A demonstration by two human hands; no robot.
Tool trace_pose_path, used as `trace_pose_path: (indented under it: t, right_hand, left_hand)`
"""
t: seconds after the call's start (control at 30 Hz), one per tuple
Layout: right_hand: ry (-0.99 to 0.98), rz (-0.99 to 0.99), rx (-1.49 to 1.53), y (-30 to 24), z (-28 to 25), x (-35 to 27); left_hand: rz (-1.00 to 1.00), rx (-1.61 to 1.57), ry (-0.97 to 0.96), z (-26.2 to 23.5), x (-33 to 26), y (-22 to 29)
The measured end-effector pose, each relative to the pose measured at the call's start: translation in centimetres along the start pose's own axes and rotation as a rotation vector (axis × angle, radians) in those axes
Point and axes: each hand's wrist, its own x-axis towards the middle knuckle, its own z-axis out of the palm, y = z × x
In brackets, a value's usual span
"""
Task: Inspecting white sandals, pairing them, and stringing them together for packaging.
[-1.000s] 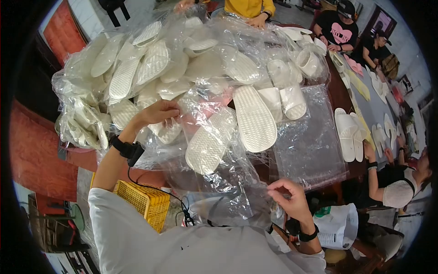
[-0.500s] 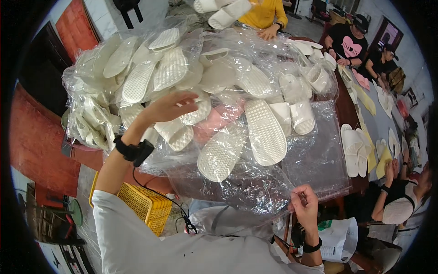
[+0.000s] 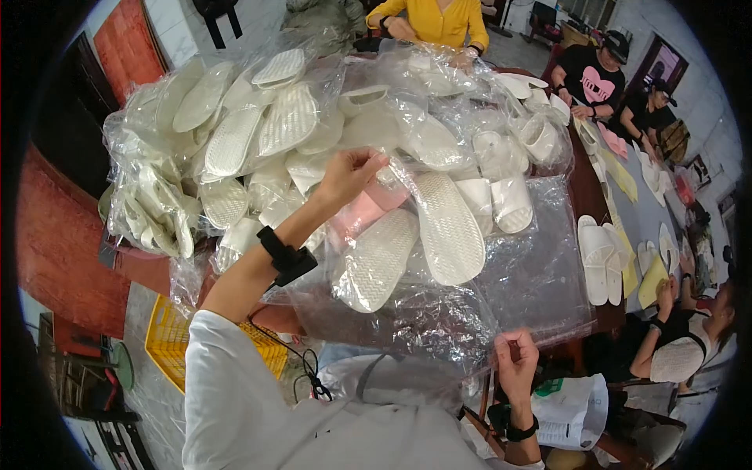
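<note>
Two white slippers with woven-textured soles (image 3: 450, 227) lie soles up inside a clear plastic bag (image 3: 427, 329) before me. My left hand (image 3: 352, 178) is closed, pinching the bag's film above the slippers, beside a pink slipper (image 3: 368, 210) seen through the plastic. At the bag's near right corner, my right hand (image 3: 515, 364) holds the film edge between thumb and fingers. Several bagged white slippers (image 3: 290, 113) are heaped just beyond my left hand. To the right of the held bag lies another white slipper (image 3: 511, 205).
Flat clear bags (image 3: 540, 266) cover the table's right part. A loose white pair (image 3: 603, 258) stands at the right edge. A yellow plastic crate (image 3: 168, 345) is on the floor at left. A co-worker in yellow (image 3: 439, 23) is across; others sit along a grey table (image 3: 650, 176).
My left hand has moved right from above the heap and closed on the bag's film. My right hand stays near the same corner. The co-worker's raised white slippers have come down onto the table.
</note>
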Motion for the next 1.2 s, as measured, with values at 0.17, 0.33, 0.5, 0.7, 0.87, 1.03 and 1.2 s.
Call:
trace_pose_path:
  t: [0.17,0.33,0.5,0.7,0.87,1.03,1.2]
  right_hand:
    - [0.052,-0.034,0.021,0.2,0.1,-0.4]
    - [0.159,0.054,0.055,2.1,-2.0,-1.3]
    - [0.182,0.084,0.068,2.0,-2.6,-1.2]
    - [0.163,0.003,0.053,0.1,-2.9,0.7]
    - [0.142,-0.037,0.019,-0.2,-5.4,2.8]
    - [0.216,0.004,0.033,0.0,-8.0,3.2]
    - [0.296,0.067,0.106,0.7,-9.9,3.2]
  left_hand:
    - [-0.018,0.014,-0.073,-1.0,-0.6,0.2]
    - [0.107,0.500,-0.234,-4.7,-3.3,1.8]
    - [-0.107,0.617,-0.276,-7.7,-7.7,0.3]
    - [-0.271,0.258,-0.231,-7.9,-9.8,0.3]
    - [0.178,0.566,-0.043,-6.5,-8.0,1.3]
    - [0.257,0.675,-0.099,-3.3,-5.6,2.9]
    - [0.343,0.765,-0.284,-0.6,-4.8,2.3]
